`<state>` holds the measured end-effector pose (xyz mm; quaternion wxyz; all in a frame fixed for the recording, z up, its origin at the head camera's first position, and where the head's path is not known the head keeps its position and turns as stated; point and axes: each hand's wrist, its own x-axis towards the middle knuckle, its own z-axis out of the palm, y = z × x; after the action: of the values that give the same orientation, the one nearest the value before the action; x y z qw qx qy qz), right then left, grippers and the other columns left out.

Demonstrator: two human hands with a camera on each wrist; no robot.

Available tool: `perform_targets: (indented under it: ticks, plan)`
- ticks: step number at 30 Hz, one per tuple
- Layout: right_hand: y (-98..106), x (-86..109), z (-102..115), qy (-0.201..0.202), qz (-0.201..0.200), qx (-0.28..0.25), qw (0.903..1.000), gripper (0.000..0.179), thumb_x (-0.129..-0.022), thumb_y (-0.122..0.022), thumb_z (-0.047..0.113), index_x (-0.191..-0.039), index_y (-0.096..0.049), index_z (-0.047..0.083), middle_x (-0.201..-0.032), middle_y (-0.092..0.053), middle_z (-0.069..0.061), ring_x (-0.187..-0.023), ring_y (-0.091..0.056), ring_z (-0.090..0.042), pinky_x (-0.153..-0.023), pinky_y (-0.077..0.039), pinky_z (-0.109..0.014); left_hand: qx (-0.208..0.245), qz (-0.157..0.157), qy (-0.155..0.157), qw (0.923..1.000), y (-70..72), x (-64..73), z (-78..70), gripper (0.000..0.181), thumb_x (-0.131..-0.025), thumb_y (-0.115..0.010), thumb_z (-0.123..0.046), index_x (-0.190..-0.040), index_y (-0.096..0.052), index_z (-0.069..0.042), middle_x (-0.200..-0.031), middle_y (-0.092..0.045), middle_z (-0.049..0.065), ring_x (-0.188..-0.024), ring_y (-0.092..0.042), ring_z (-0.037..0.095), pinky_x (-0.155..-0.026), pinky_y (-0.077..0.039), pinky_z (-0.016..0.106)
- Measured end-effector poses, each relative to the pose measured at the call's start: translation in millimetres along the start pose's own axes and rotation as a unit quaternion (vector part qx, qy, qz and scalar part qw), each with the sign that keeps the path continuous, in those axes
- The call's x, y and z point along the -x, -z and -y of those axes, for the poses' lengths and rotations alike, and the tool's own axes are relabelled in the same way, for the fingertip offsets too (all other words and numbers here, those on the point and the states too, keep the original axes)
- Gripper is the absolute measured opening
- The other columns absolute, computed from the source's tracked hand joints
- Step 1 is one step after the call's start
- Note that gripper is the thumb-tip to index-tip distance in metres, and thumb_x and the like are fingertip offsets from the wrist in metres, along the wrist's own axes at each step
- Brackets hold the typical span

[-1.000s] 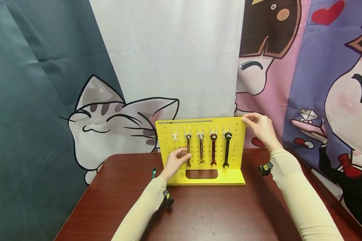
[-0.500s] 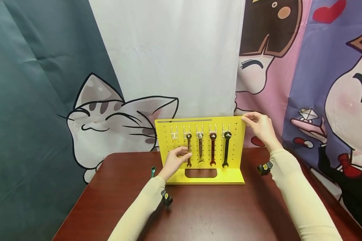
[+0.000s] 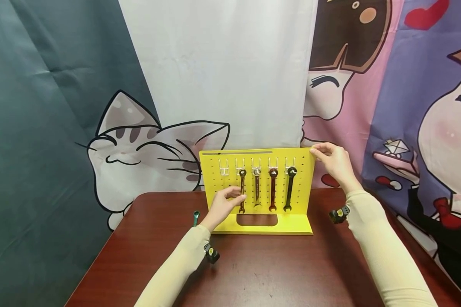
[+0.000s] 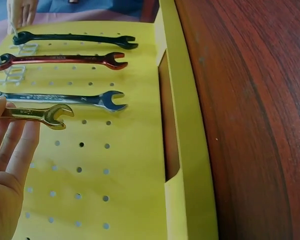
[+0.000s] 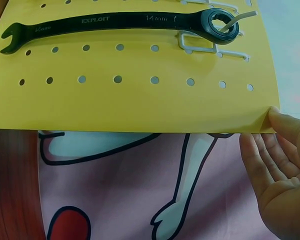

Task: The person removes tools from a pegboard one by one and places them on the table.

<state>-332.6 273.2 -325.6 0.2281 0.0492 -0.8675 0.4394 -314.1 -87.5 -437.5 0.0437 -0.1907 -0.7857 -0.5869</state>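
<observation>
My left hand (image 3: 223,205) pinches a gold wrench (image 4: 37,114) between thumb and fingers. Its open end points toward the board's base in the left wrist view, and its ring end lies at a hook in the head view. With thumb in front and fingers behind, my right hand (image 5: 285,165) grips the top corner of a yellow pegboard (image 5: 135,107). Hanging on hooks to the right of the gold wrench are a silver wrench (image 4: 65,99), a red wrench (image 4: 65,60) and a black wrench (image 5: 120,22).
At the board's left end one white hook (image 3: 224,170) carries no wrench. A green wrench (image 3: 196,218) lies on the brown table (image 3: 249,273), left of the board and partly behind my left arm. A printed cloth (image 3: 230,85) hangs behind the table.
The gold wrench, held in my left hand, has shifted slightly, its ring end a little away from the hook. My right hand stays at the board's corner. The head view has shifted slightly.
</observation>
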Motion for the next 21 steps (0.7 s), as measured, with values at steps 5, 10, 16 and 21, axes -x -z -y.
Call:
perform_targets:
  ticks: [5,10,16,21]
  plan:
    - [0.8,0.1,-0.5,-0.004,-0.001,0.003,1.0000,0.043,-0.096,-0.067,0.042,-0.121,-0.070,0.007,-0.116,-0.072,-0.016,-0.100,-0.072,-0.029,-0.091,-0.055,-0.045,0.009,0.000,-0.006,0.9999,3.7,1.6,-7.9,0.041,-0.092,-0.076,-0.031,-0.123,-0.069,-0.007,-0.108,-0.071,0.009,-0.093,-0.071,0.022,-0.082,-0.060,0.035]
    - [0.9,-1.0,-1.7,0.001,0.002,0.004,1.0000,0.045,-0.096,-0.067,0.044,-0.122,-0.070,0.007,-0.116,-0.071,-0.016,-0.101,-0.071,-0.030,-0.089,-0.056,-0.041,0.015,-0.008,-0.013,0.9998,11.3,4.5,-13.6,0.034,-0.092,-0.076,-0.029,-0.120,-0.071,-0.009,-0.106,-0.072,0.010,-0.090,-0.073,0.023,-0.082,-0.060,0.036]
    - [1.3,-1.2,-2.8,0.004,-0.002,0.011,0.9999,0.043,-0.095,-0.068,0.043,-0.120,-0.071,0.008,-0.114,-0.072,-0.015,-0.089,-0.072,-0.011,-0.081,-0.055,-0.023,0.033,-0.029,-0.025,0.9987,23.4,8.1,-18.8,0.032,-0.093,-0.075,-0.021,-0.119,-0.071,-0.002,-0.103,-0.073,0.011,-0.093,-0.072,0.027,-0.080,-0.060,0.037]
    - [0.5,-1.4,-3.1,0.003,0.001,0.008,1.0000,0.043,-0.096,-0.067,0.043,-0.120,-0.071,0.008,-0.114,-0.073,-0.015,-0.086,-0.071,-0.006,-0.088,-0.057,-0.040,0.025,-0.055,-0.032,0.9976,38.1,12.1,-22.3,0.029,-0.093,-0.074,-0.016,-0.117,-0.071,0.001,-0.100,-0.072,0.011,-0.090,-0.072,0.025,-0.078,-0.061,0.035]
